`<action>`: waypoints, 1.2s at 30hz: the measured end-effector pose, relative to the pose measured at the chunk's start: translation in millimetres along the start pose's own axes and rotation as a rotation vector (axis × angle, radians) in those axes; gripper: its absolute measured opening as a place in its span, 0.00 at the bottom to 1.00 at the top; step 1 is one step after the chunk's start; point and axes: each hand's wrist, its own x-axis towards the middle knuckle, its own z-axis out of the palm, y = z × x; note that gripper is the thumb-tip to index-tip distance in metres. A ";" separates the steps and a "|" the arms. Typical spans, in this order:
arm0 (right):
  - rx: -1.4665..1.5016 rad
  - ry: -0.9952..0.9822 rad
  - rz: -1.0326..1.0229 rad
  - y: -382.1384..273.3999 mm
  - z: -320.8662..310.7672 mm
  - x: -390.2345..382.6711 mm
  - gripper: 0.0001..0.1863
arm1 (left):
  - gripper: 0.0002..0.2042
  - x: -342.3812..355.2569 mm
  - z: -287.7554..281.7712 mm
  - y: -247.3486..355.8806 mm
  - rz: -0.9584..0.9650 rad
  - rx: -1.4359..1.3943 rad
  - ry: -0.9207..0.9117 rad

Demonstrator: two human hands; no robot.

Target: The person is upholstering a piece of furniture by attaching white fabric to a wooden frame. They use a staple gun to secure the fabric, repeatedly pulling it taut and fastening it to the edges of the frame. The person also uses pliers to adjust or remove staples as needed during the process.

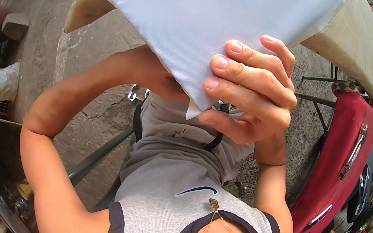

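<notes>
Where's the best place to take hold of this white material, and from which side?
Probably its near corner, from your own side. The white material narrows there to a tip pointing toward you, with the left edge exposed. Your right hand is already at that corner.

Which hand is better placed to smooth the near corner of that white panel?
Probably the right: the right hand is at the visible face of the white panel, thumb and fingertips near its corner. The left hand reaches behind the edge, fingers hidden.
</notes>
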 end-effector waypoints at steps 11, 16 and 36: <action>-0.012 -0.003 -0.035 1.7 -0.8 -1.0 0.14 | 0.32 4.3 -22.9 12.4 -0.221 0.096 -0.092; -0.021 0.029 -0.071 4.9 -0.3 -2.6 0.13 | 0.24 12.9 -28.1 20.2 -0.100 -0.087 -0.193; 0.117 -0.340 -0.115 10.1 -34.9 48.6 0.15 | 0.24 17.4 -30.7 29.4 -0.206 -0.313 0.054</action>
